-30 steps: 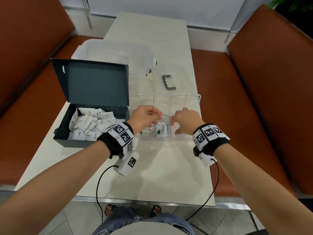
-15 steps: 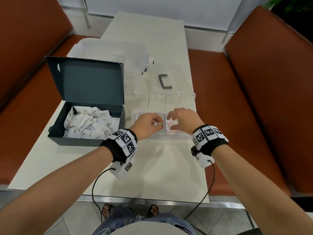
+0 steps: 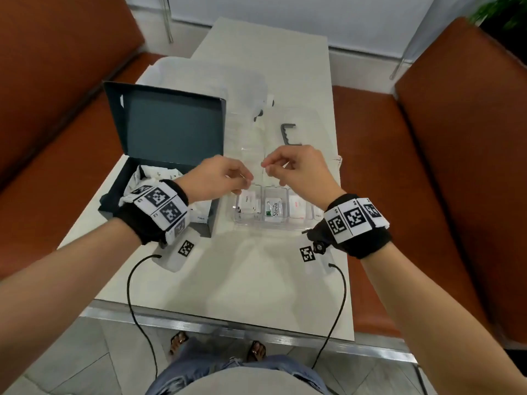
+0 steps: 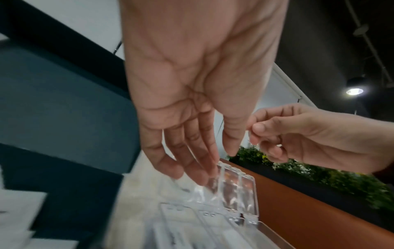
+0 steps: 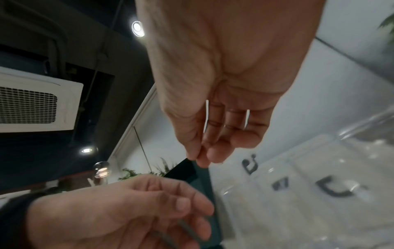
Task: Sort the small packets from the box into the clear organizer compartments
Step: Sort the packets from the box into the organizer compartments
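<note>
The clear organizer point(image 3: 258, 227) stands on the table in front of me. Its front compartments hold a white packet point(image 3: 247, 202), a Stevia packet point(image 3: 273, 210) and a red-printed packet point(image 3: 296, 208). Its clear lid point(image 4: 236, 188) lies hinged back behind it. To the left is the dark box point(image 3: 114, 195), lid up, with several white packets point(image 3: 154, 173) inside. My left hand point(image 3: 246, 179) hovers over the organizer's left end, its fingers loosely bent and holding nothing. Beside it, my right hand point(image 3: 265, 165) has thumb and forefinger pressed together, with nothing visible between them.
A grey bracket-shaped part point(image 3: 289, 134) lies behind the organizer. A large clear bin point(image 3: 205, 78) stands behind the box. Brown benches point(image 3: 456, 138) run along both sides of the table. The table's front edge point(image 3: 228, 317) is near my body, and wrist cables hang over it.
Both hands have lifted out of the organizer's front compartments and now hover above it. The packets that the hands covered now lie in view in the compartments.
</note>
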Available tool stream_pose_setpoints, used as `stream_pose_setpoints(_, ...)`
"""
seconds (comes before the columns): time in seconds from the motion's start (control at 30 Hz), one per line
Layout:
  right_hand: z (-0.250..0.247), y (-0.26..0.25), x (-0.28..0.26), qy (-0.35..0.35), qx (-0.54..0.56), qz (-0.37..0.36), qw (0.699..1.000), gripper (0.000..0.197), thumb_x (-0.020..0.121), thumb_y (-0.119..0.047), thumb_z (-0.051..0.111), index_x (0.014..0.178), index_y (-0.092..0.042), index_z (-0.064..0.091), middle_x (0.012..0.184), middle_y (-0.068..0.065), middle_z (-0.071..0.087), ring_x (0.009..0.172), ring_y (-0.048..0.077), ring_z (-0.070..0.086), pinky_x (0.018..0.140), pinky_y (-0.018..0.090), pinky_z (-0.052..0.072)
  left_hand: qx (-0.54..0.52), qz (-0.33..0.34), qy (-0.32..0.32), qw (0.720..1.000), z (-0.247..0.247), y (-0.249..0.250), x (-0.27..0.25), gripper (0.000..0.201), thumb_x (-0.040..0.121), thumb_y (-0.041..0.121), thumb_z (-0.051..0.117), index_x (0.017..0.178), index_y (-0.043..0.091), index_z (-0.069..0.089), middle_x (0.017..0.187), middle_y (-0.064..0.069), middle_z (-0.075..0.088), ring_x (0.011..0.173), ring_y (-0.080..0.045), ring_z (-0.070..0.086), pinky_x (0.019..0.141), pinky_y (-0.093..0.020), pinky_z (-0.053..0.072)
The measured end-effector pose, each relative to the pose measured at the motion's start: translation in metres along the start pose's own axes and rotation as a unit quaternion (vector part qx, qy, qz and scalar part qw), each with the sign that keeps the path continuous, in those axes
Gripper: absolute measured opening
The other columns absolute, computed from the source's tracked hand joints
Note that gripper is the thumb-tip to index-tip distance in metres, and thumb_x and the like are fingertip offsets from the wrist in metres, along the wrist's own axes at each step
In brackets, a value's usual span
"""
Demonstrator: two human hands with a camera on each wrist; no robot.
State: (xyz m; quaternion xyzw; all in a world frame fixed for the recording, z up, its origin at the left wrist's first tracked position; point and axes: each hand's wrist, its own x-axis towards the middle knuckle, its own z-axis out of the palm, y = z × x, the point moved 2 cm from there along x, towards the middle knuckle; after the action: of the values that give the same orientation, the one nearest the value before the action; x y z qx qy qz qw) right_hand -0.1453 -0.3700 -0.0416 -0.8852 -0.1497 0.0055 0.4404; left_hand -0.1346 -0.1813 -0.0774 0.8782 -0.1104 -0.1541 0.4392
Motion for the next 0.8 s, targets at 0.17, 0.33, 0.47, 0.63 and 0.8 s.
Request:
stream_pose_setpoints(0.17, 0.077, -0.027, 0.021, -0.098, 0.004, -0.019, 0.995, 0.012, 0.085, -0.008, 0.065, 0.087, -0.015, 0.074, 0.067, -0.014, 0.062, 0.057, -0.008, 0.056, 0.065, 0.006, 0.042, 0.028, -0.04, 0.034, 0.998, -0.055, -0.047, -0.019, 0.012, 0.089, 0.02, 0.068, 0.1, 0.017, 0.071, 0.087, 0.002, 0.074, 0.077, -0.009, 0.071, 0.067, -0.013, 0.046)
stream_pose_setpoints(0.33, 0.149, -0.045, 0.053, -0.172, -0.091, -0.018, 0.981, 0.016, 0.085, -0.006, 0.064, 0.098, -0.009, 0.072, 0.093, 0.006, 0.072, 0.082, 0.014, 0.064, 0.068, 0.008, 0.039, 0.167, -0.102, 0.002, 0.981, -0.096, -0.103, -0.021, 0.025, 0.086, 0.019, 0.071, 0.11, 0.014, 0.068, 0.103, -0.002, 0.071, 0.091, -0.016, 0.064, 0.079, -0.024, 0.048)
stream_pose_setpoints(0.47, 0.199, -0.039, 0.061, -0.278, -0.235, 0.034, 0.931, 0.04, 0.087, -0.01, 0.064, 0.125, -0.005, 0.057, 0.122, 0.014, 0.06, 0.11, 0.027, 0.057, 0.091, 0.027, 0.045, 0.344, -0.152, -0.156, 0.914, -0.102, -0.139, -0.02, 0.066, 0.076, 0.024, 0.079, 0.136, 0.022, 0.05, 0.133, -0.008, 0.05, 0.119, -0.026, 0.051, 0.095, -0.029, 0.044)
stream_pose_setpoints(0.63, 0.226, -0.024, 0.061, -0.319, -0.338, 0.102, 0.88, 0.056, 0.092, -0.027, 0.058, 0.14, -0.008, 0.035, 0.135, 0.02, 0.036, 0.124, 0.043, 0.042, 0.102, 0.049, 0.041, 0.388, -0.104, -0.188, 0.897, -0.096, -0.162, -0.018, 0.075, 0.084, 0.035, 0.071, 0.147, 0.036, 0.029, 0.138, -0.006, 0.032, 0.126, -0.032, 0.038, 0.107, -0.046, 0.038)
stream_pose_setpoints(0.8, 0.236, -0.021, 0.066, -0.28, -0.291, 0.127, 0.906, 0.063, 0.085, -0.025, 0.07, 0.138, -0.01, 0.039, 0.132, 0.018, 0.041, 0.121, 0.036, 0.046, 0.1, 0.043, 0.043, 0.388, -0.055, -0.176, 0.903, -0.09, -0.17, -0.022, 0.068, 0.087, 0.029, 0.066, 0.143, 0.044, 0.03, 0.136, -0.007, 0.023, 0.128, -0.031, 0.022, 0.101, -0.046, 0.04)
